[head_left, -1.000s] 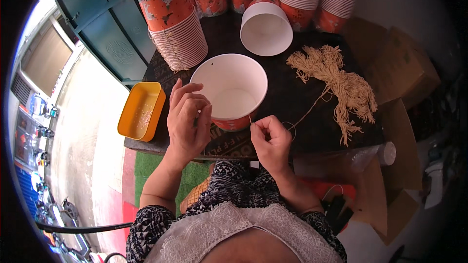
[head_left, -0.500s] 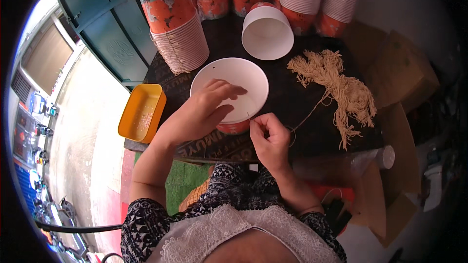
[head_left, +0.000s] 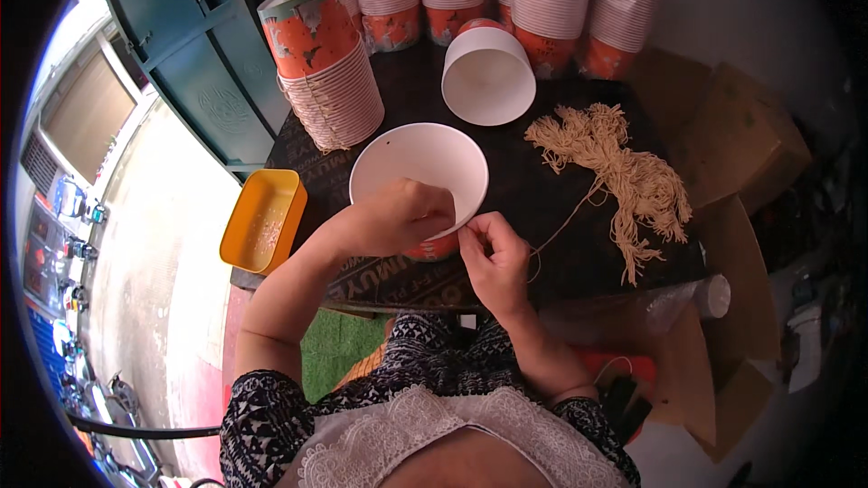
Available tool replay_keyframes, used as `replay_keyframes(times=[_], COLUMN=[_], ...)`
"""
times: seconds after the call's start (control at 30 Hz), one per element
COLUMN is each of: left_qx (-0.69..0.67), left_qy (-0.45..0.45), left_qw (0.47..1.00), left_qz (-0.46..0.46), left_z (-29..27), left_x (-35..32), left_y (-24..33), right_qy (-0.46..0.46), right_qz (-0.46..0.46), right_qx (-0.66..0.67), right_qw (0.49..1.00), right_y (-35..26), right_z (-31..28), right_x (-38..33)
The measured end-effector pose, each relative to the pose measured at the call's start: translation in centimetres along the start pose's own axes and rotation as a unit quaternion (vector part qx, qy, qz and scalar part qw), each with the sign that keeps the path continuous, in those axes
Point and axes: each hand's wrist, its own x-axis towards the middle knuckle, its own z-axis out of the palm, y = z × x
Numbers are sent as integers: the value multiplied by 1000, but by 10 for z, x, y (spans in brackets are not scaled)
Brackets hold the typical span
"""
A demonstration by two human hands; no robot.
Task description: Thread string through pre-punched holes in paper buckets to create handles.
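Note:
A paper bucket (head_left: 425, 149), white inside and orange outside, stands on the dark table in front of me, its mouth tilted up. A small dark hole shows near its far left rim. My left hand (head_left: 398, 217) reaches over the near rim into the bucket. Its fingers are closed by the inner right wall, and what they pinch is hidden. Outside that rim, my right hand (head_left: 497, 258) pinches a thin beige cord (head_left: 562, 224) against the bucket's edge. The cord trails right to a loose bundle of cords (head_left: 628, 172).
Another bucket (head_left: 488, 81) lies on its side behind. A stack of buckets (head_left: 334, 99) with cords hanging down it stands back left, and wrapped stacks (head_left: 551, 0) line the back. A yellow tub (head_left: 237, 230) sits at the left edge. Cardboard boxes (head_left: 750, 136) stand at right.
My left hand has lowered into the bucket and moved right, its spread fingers closing near the right rim. My right hand stays at that rim. The view has shifted slightly.

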Motion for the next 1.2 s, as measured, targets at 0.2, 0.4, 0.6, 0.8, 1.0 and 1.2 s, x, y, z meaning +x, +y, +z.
replay_keyframes(times=[0.2, 0.4, 0.6, 0.8, 1.0, 1.2], left_qx=[-12, -307, -322, -307, -278, -271], left_qy=[89, 99, 76, 108, 122, 103], left_qw=[992, 944, 937, 941, 951, 954], left_qz=[-92, -74, -109, -93, -68, -73], left_z=[6, 14, 11, 21, 23, 23], left_x=[-4, -2, 8, 9, 14, 17], left_y=[6, 15, 26, 6, 6, 2], right_qy=[-28, -60, -71, -90, -157, -256], right_qz=[11, 83, 68, 87, -13, -122], right_qx=[-1, 117, 117, 141, 73, 5], right_qw=[1000, 988, 988, 982, 985, 959], right_y=[-4, -2, 9, -22, -48, -42], right_z=[-12, -15, -19, -40, -55, -48], right_x=[-4, -5, 2, 23, 53, 76])
